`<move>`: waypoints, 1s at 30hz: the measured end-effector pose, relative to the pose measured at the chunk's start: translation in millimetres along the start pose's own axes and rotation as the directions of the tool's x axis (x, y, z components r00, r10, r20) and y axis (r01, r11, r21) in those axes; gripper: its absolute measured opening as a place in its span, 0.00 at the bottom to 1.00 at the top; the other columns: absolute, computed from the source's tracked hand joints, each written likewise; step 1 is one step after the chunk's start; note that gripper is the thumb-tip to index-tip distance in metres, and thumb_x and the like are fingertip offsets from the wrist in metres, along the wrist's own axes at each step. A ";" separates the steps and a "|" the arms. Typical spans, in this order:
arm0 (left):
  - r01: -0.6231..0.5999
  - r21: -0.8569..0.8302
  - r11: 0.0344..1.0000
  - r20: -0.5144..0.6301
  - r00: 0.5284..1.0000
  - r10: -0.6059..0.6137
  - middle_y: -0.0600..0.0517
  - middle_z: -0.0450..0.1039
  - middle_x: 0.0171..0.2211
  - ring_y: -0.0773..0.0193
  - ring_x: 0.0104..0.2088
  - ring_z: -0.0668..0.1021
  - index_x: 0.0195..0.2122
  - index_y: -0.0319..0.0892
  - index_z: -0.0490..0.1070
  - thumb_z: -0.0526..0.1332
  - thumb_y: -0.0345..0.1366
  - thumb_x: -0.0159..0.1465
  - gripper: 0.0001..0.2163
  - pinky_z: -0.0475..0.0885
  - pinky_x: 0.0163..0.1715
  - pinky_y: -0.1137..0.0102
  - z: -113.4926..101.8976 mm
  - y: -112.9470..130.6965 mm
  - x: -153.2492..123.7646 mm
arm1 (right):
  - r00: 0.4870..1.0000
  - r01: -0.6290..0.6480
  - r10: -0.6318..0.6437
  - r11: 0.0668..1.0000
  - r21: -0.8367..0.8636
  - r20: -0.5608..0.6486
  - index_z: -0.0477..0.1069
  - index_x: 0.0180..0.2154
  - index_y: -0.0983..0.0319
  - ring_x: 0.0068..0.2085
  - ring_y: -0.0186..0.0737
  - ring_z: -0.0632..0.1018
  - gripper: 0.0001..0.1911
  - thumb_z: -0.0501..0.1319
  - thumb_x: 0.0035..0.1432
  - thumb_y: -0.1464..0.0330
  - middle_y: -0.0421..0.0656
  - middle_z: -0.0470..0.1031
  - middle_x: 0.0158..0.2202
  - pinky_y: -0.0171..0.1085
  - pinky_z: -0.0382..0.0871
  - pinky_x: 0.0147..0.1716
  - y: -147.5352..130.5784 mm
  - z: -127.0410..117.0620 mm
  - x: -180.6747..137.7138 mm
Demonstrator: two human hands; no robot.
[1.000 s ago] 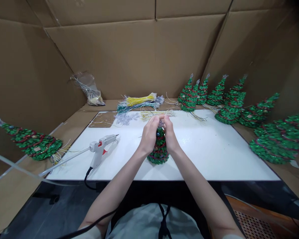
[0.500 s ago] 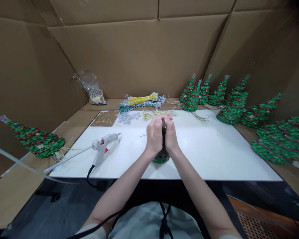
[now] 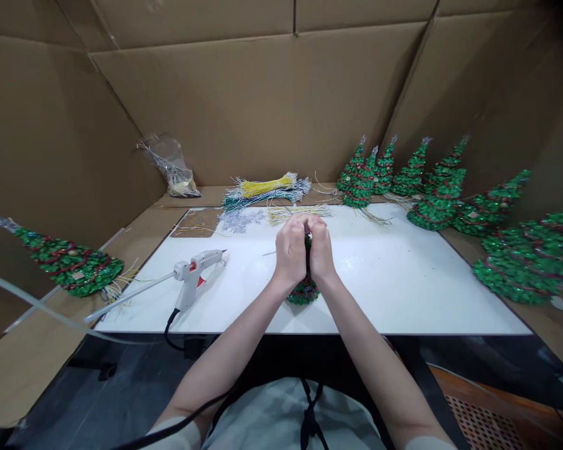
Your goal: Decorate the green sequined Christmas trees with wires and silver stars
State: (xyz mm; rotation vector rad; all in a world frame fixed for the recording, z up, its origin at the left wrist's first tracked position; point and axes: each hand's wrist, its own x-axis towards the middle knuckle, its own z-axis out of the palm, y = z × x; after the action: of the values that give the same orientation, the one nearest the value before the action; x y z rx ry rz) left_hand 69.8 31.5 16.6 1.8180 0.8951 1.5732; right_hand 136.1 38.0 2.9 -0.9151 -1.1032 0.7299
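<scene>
A small green tinsel Christmas tree (image 3: 304, 294) with red garland stands on the white board in front of me. My left hand (image 3: 291, 250) is closed around its upper part from the left. From the other side my right hand (image 3: 322, 250) wraps the same part, and the fingers of both hands meet over the top. The treetop is mostly covered by the fingers; a narrow strip of green shows between the palms. A thin dark wire or pin (image 3: 269, 253) sticks out just left of my left hand.
A white glue gun (image 3: 191, 275) with its glue stick lies at left, near a finished tree (image 3: 70, 262). Behind are clear plastic pieces (image 3: 241, 220), bundled wires (image 3: 265, 189) and a plastic bag (image 3: 176, 172). Several decorated trees (image 3: 436, 200) line the right side of the white board (image 3: 403, 287).
Both hands stay clasped around the treetop, with the fingers drawn slightly closer over it. The whole view has shifted a little.
</scene>
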 end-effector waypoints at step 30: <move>0.122 -0.140 0.983 0.057 0.992 -0.115 0.46 0.80 0.45 0.56 0.49 0.78 0.39 0.39 0.78 0.42 0.40 0.73 0.23 0.71 0.53 0.64 -0.8 -5.9 0.3 | 0.996 -0.088 0.087 0.995 0.039 0.009 0.72 0.28 0.61 0.41 0.42 0.75 0.20 0.52 0.62 0.56 0.41 0.76 0.31 0.38 0.67 0.45 -1.1 -3.7 -2.9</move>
State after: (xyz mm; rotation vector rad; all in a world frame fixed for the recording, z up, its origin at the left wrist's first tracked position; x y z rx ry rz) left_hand 68.4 35.4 12.3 1.6645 0.8302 1.4738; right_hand 138.8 34.1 2.0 -0.9323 -1.0570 0.8250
